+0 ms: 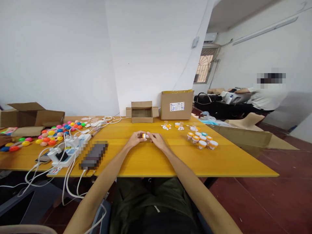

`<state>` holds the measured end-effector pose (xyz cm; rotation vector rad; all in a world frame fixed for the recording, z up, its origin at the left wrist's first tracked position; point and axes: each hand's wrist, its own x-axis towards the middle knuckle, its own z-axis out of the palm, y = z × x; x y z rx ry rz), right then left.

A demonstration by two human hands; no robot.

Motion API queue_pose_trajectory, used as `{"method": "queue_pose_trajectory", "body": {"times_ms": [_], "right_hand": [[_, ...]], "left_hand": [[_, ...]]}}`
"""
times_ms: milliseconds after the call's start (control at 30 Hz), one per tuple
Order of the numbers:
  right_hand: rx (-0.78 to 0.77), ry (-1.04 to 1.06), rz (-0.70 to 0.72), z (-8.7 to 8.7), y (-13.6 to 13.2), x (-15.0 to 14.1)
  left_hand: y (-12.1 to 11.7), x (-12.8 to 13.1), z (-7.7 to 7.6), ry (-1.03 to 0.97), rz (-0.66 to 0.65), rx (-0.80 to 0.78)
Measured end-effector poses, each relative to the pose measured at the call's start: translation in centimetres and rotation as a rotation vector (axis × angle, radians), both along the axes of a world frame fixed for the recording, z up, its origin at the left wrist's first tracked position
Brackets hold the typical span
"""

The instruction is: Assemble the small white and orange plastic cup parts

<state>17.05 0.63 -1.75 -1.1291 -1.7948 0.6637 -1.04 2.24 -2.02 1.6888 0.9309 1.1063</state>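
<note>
A small jar with an orange-and-white lid is held low over the middle of the yellow table. My left hand is closed round it from the left. From the right, the fingers of my right hand are bent against it, partly covering it. To the right stands a cluster of small clear jars, with orange, white and teal lids. Farther back lie loose white and orange lid parts in several small piles.
A small open carton and a taller cardboard box stand at the back. Left are a power strip with tangled white cables, a phone, colourful plastic balls and an open box. Another person sits far right.
</note>
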Motion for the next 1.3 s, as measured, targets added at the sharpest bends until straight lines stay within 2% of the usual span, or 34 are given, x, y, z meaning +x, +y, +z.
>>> {"method": "queue_pose_trajectory", "body": {"times_ms": [167, 467, 733, 1033, 1300], "right_hand": [[-0.018, -0.048, -0.049, 0.0, -0.1, 0.0], [0.039, 0.057, 0.047, -1.3, 0.9, -0.1], [0.03, -0.097, -0.004, -0.5, 0.4, 0.2], [0.054, 0.085, 0.038, -0.6, 0.4, -0.2], [0.058, -0.033, 0.01, -1.0, 0.8, 0.3]], "left_hand": [[-0.1, 0.0, 0.2, -0.005, -0.002, -0.021], [-0.2, 0.2, 0.5, -0.007, 0.028, -0.025], [0.0, 0.1, 0.1, -0.004, -0.003, -0.006], [-0.1, 0.0, 0.4, -0.016, 0.032, -0.011], [-0.2, 0.1, 0.4, -0.017, 0.008, -0.013]]}}
